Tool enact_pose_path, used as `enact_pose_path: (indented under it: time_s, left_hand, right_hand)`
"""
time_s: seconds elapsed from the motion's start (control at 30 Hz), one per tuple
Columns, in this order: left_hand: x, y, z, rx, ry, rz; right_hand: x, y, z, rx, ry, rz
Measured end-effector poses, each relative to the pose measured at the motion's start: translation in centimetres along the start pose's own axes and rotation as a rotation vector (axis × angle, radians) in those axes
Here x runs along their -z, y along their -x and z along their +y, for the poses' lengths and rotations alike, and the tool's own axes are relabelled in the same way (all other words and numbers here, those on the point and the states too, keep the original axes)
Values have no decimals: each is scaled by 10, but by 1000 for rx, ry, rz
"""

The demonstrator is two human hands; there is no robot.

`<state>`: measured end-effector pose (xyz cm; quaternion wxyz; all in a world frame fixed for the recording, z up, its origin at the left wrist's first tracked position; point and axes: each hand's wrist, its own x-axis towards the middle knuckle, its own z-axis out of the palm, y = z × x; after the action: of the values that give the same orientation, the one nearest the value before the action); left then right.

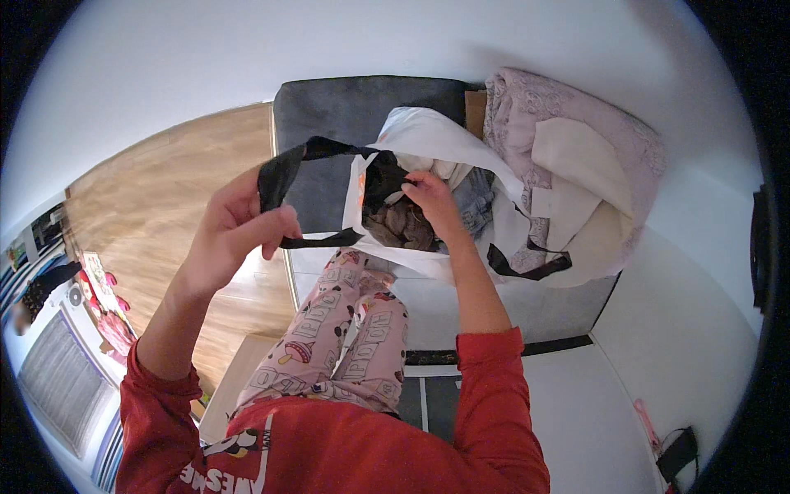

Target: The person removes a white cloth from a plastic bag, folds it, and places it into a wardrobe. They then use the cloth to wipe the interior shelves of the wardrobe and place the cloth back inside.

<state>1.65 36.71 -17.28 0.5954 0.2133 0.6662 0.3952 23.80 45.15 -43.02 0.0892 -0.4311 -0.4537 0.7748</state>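
Note:
A large white bag [436, 128] with black strap handles lies with its mouth open in front of me. My left hand [234, 226] is closed around one black handle [281, 171] and pulls it out to the left. Inside the bag is my right hand [433, 202], its thumb and fingers pinching a black garment [383, 179] near the mouth's left side. A crumpled brown garment [403, 228], blue denim [477, 206] and whitish cloth lie around it in the bag. The second black handle [539, 267] hangs loose at the bag's right.
A grey cushioned seat [362, 99] stands under and behind the bag. To the right sits a folded pink patterned blanket [527, 95] with cream cloth [580, 160] on it. Wooden flooring [173, 181] spreads to the left. White walls [370, 41] rise behind and at the right.

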Motion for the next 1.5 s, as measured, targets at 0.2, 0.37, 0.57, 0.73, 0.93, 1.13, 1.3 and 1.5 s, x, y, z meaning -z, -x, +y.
enact_pose_path:
  time_s: [0.2,0.37,0.57,0.73,0.93,1.13,1.3,1.5]
  left_hand:
    - [-9,-5,8,20,-59,9]
    - [-9,-7,8,3,-48,-3]
    - [1,0,10,21,-79,86]
    - [0,3,5,21,-70,115]
    - [-26,3,8,107,73,-56]
    - [-108,-13,-13,420,122,-336]
    - [-71,-10,11,177,586,-59]
    - [-84,40,71,199,435,-201]
  right_hand:
    - [16,21,11,-75,-774,-48]
    - [11,22,4,-95,-847,-6]
    - [23,112,-109,627,919,732]
    - [76,155,-106,239,711,1081]
    - [40,179,-121,6,-296,518]
    - [-79,189,-182,364,400,380]
    - [-76,228,-199,583,460,247]
    - [-17,259,-178,407,422,462]
